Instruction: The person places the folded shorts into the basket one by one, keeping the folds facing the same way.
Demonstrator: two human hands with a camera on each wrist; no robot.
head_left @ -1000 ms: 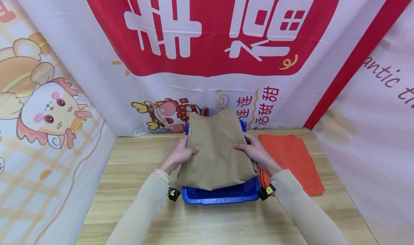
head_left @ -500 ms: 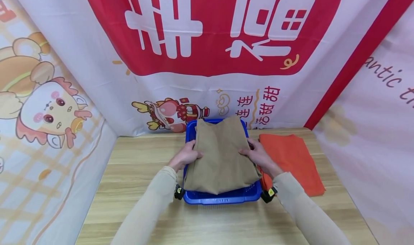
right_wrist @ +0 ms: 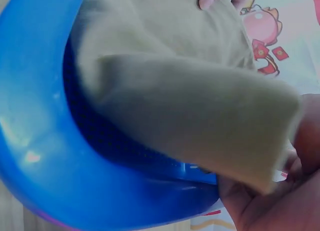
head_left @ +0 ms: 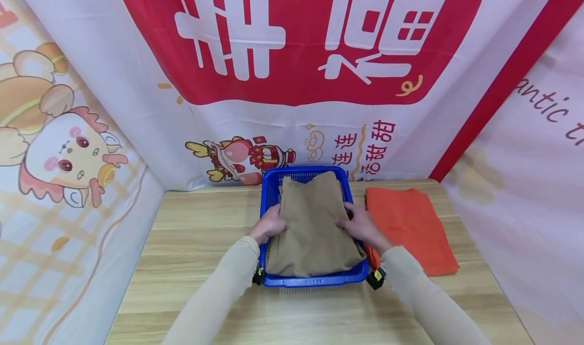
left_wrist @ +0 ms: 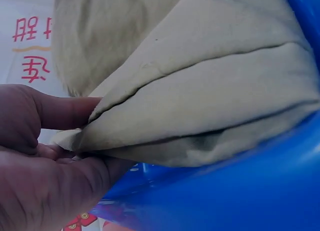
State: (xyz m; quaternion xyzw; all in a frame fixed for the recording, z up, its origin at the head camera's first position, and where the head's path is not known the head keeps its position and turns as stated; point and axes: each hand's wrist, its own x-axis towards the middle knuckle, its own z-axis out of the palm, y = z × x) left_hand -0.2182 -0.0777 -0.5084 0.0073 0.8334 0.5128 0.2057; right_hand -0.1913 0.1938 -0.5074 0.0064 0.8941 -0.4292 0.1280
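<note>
Left grip and right grip pinch opposite edges of the folded tan cloth between them, at the blue basket's mouth — best lowered level, then released together.

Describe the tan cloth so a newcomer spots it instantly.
On the wooden table, find the blue basket. The tan cloth is at its opening, the left hand and right hand gripping its sides. Colour separates it from the orange cloth alongside.
</note>
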